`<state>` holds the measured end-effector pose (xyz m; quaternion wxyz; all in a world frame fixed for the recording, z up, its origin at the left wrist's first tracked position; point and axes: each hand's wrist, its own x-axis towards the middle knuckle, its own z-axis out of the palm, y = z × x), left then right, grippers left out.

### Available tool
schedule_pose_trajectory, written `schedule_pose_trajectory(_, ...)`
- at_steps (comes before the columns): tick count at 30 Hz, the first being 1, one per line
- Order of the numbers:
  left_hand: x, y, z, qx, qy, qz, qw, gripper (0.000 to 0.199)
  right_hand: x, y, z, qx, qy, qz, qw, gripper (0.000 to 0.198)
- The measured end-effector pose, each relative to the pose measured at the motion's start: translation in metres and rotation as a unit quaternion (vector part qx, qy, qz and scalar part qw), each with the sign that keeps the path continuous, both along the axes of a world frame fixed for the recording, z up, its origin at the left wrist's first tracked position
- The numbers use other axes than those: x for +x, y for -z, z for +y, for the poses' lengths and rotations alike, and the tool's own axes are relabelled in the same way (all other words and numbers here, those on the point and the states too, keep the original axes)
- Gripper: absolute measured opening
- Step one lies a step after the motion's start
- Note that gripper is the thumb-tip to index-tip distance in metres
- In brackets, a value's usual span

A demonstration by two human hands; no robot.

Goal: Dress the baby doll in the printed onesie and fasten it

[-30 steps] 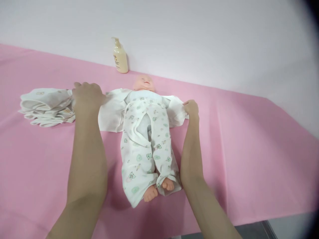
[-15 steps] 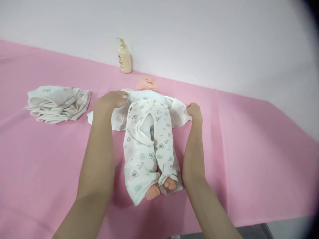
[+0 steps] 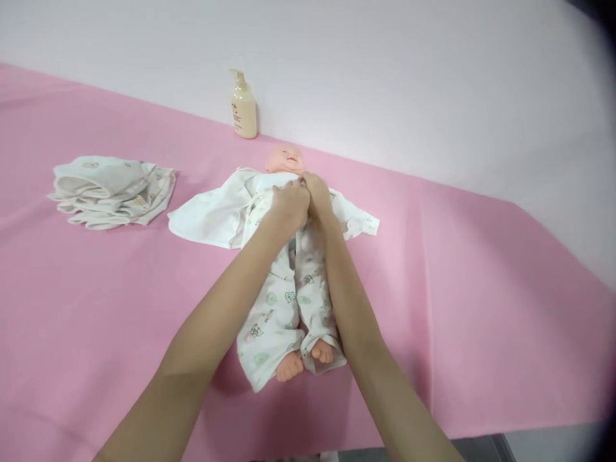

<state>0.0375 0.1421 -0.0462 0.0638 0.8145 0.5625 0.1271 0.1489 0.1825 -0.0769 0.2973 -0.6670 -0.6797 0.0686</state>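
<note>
The doll [image 3: 290, 160] lies face-up on the counter [image 3: 481, 295], its shirt [image 3: 206, 215] spread out to either side of it. The left hand [image 3: 291, 202] and right hand [image 3: 318, 194] meet over the doll's chest, fingers curled; whether they pinch cloth, I cannot tell. The shirt and trousers [image 3: 274, 301] look soft, light and floppy, best gripped by an edge; the doll seems firmer, best steadied at its trunk.

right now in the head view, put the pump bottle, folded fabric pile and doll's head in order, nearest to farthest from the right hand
1. Doll's head, just beyond the right hand, slightly left
2. Pump bottle, farther back, by the wall
3. Folded fabric pile, far left
</note>
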Motion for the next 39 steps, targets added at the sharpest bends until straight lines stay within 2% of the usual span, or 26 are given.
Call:
schedule_pose_trajectory(2, 0.008, 0.017, -0.004, 0.037, 0.007, 0.019, 0.999, 0.054, -0.011, 0.007, -0.003, -0.002, -0.01, -0.008, 1.0, 0.027)
schedule_pose_trajectory(5, 0.003, 0.038, -0.005, 0.123, 0.031, -0.003, 0.992, 0.053, -0.011, 0.013, -0.014, -0.012, -0.005, -0.039, 0.999, 0.034)
schedule_pose_trajectory(10, -0.011, 0.049, -0.012, 0.172, -0.001, -0.06, 0.983, 0.04, -0.014, 0.015, -0.043, -0.014, -0.001, -0.112, 0.994, 0.035)
schedule_pose_trajectory(16, -0.013, 0.049, -0.039, 0.155, 0.019, -0.016, 0.988, 0.034, -0.018, 0.029, -0.085, 0.024, 0.031, -0.166, 0.985, 0.037)
schedule_pose_trajectory(21, -0.023, 0.056, -0.069, 0.096, -0.005, -0.001, 0.995, 0.035, -0.011, 0.04, -0.111, -0.003, 0.007, -0.207, 0.978, 0.035)
schedule_pose_trajectory(24, -0.031, 0.057, -0.085, 0.073, -0.004, -0.003, 0.997, 0.034, -0.006, 0.039, -0.13, -0.032, -0.001, -0.188, 0.982, 0.033)
schedule_pose_trajectory(27, -0.041, 0.055, -0.102, 0.067, 0.02, -0.009, 0.998, 0.037, -0.002, 0.035, -0.154, -0.051, -0.004, -0.162, 0.986, 0.03)
schedule_pose_trajectory(30, -0.056, 0.055, -0.121, 0.061, 0.07, -0.009, 0.996, 0.04, -0.001, 0.03, -0.179, -0.041, -0.002, -0.147, 0.988, 0.023)
schedule_pose_trajectory(33, -0.073, 0.062, -0.141, 0.04, 0.102, -0.035, 0.993, 0.052, -0.002, 0.028, -0.201, -0.039, -0.006, -0.13, 0.991, 0.039)
schedule_pose_trajectory(36, -0.08, 0.07, -0.155, 0.039, 0.073, -0.092, 0.992, 0.049, -0.004, 0.027, -0.215, -0.043, -0.022, -0.132, 0.99, 0.036)
schedule_pose_trajectory(39, -0.074, 0.075, -0.162, 0.065, 0.037, -0.094, 0.993, 0.039, -0.009, 0.027, -0.222, -0.047, -0.033, -0.153, 0.987, 0.033)
